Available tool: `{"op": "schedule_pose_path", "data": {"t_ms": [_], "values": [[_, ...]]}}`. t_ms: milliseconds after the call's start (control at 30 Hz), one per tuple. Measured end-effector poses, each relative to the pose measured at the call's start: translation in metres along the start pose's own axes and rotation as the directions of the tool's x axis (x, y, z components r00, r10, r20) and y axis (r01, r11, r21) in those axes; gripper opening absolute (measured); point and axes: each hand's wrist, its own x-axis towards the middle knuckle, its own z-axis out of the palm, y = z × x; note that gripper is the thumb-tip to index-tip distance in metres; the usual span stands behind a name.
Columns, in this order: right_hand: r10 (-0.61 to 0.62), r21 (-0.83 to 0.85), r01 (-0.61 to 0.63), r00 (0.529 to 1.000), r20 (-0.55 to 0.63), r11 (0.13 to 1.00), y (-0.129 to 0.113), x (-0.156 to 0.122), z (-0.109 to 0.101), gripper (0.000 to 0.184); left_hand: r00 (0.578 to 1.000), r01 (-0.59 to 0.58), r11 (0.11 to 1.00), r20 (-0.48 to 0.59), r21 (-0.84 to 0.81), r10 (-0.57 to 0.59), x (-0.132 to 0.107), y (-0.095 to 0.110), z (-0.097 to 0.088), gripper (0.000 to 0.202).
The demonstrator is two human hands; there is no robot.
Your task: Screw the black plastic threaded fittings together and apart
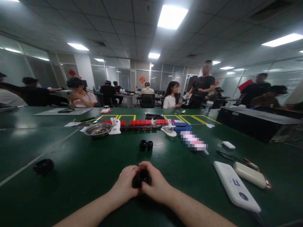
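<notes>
Both hands meet at the near middle of the green table (94,157) around a glossy black round part with a hole in it (142,178). My left hand (127,181) wraps its left side, and my right hand (156,181) curls around its right side with the thumb at the front. The fingers cover much of the part, so its exact kind cannot be made out. Just beyond the hands stand two smaller black round parts (143,145), side by side. Far to the left lies another black ring-like part (44,166).
Behind are a metal bowl (97,130) of small pieces, white clamps (115,126), red strips (144,122) and a blue tray (181,127). On the right lie a white device (236,186), a cream cylinder (251,175), pliers (228,155) and a black case (260,124). Several people sit beyond.
</notes>
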Motion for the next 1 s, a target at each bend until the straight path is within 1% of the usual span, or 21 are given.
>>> {"op": "schedule_pose_path", "data": {"t_ms": [67, 133, 200, 267, 300, 333, 400, 467, 500, 567, 633, 700, 767, 833, 933, 1000], "values": [[-0.007, -0.011, 0.007, 1.0, -0.006, 1.0, 0.0, -0.002, 0.0, 0.059, 1.0, 0.005, 1.0, -0.002, 0.0, -0.005, 0.0, -0.001, 0.001, 0.051], [0.021, -0.043, -0.024, 0.997, -0.073, 0.999, 0.001, -0.002, 0.001, 0.059, 1.0, -0.016, 1.0, -0.01, -0.003, 0.016, 0.001, -0.002, 0.002, 0.048], [0.079, -0.066, -0.089, 0.988, -0.132, 0.994, 0.003, -0.001, 0.002, 0.057, 0.999, -0.039, 0.999, -0.016, 0.002, 0.039, 0.002, -0.003, 0.003, 0.042], [0.144, -0.072, -0.155, 0.98, -0.137, 0.985, 0.003, 0.001, 0.003, 0.054, 0.998, -0.052, 0.999, -0.017, 0.006, 0.052, 0.003, -0.004, 0.004, 0.041], [0.156, -0.068, -0.165, 0.98, -0.12, 0.984, 0.003, 0.001, 0.004, 0.05, 0.998, -0.055, 0.998, -0.021, 0.007, 0.055, 0.003, -0.005, 0.005, 0.042], [0.147, -0.057, -0.153, 0.985, -0.094, 0.987, 0.002, 0.002, 0.003, 0.047, 0.998, -0.054, 0.998, -0.025, 0.008, 0.054, 0.004, -0.006, 0.006, 0.043], [0.079, -0.03, -0.08, 0.996, -0.03, 0.996, 0.0, 0.001, 0.002, 0.046, 0.998, -0.051, 0.999, -0.039, 0.016, 0.051, 0.004, -0.008, 0.008, 0.047], [0.021, -0.021, -0.02, 1.0, 0.01, 1.0, -0.001, -0.001, 0.001, 0.054, 0.997, -0.045, 0.999, -0.056, 0.03, 0.047, 0.004, -0.01, 0.01, 0.051], [0.013, -0.027, -0.012, 1.0, 0.01, 1.0, -0.001, -0.002, 0.001, 0.058, 0.997, -0.042, 0.999, -0.059, 0.033, 0.044, 0.004, -0.011, 0.011, 0.052], [0.021, -0.044, -0.023, 0.999, -0.037, 0.999, -0.001, -0.004, 0.001, 0.063, 0.997, -0.041, 0.999, -0.058, 0.029, 0.043, 0.004, -0.011, 0.011, 0.05], [0.038, -0.055, -0.044, 0.993, -0.11, 0.998, 0.0, -0.004, 0.002, 0.063, 0.997, -0.043, 0.999, -0.063, 0.029, 0.045, 0.003, -0.009, 0.01, 0.045], [0.071, -0.062, -0.082, 0.984, -0.161, 0.995, 0.002, -0.002, 0.003, 0.06, 0.996, -0.053, 0.998, -0.076, 0.034, 0.056, 0.003, -0.007, 0.01, 0.042], [0.092, -0.07, -0.105, 0.981, -0.169, 0.992, 0.004, -0.001, 0.004, 0.054, 0.995, -0.058, 0.998, -0.078, 0.039, 0.061, 0.003, -0.005, 0.009, 0.042], [0.065, -0.078, -0.076, 0.988, -0.14, 0.994, 0.005, 0.0, 0.003, 0.05, 0.996, -0.059, 0.997, -0.061, 0.042, 0.061, 0.003, -0.003, 0.008, 0.042], [-0.03, -0.092, 0.022, 0.996, -0.088, 0.996, 0.003, -0.003, 0.001, 0.057, 0.996, -0.068, 0.996, -0.062, 0.05, 0.071, 0.004, -0.004, 0.008, 0.041], [-0.061, -0.12, 0.044, 0.988, -0.139, 0.992, 0.0, -0.004, 0.0, 0.063, 0.994, -0.076, 0.996, -0.078, 0.055, 0.08, 0.004, -0.004, 0.009, 0.043]]}}
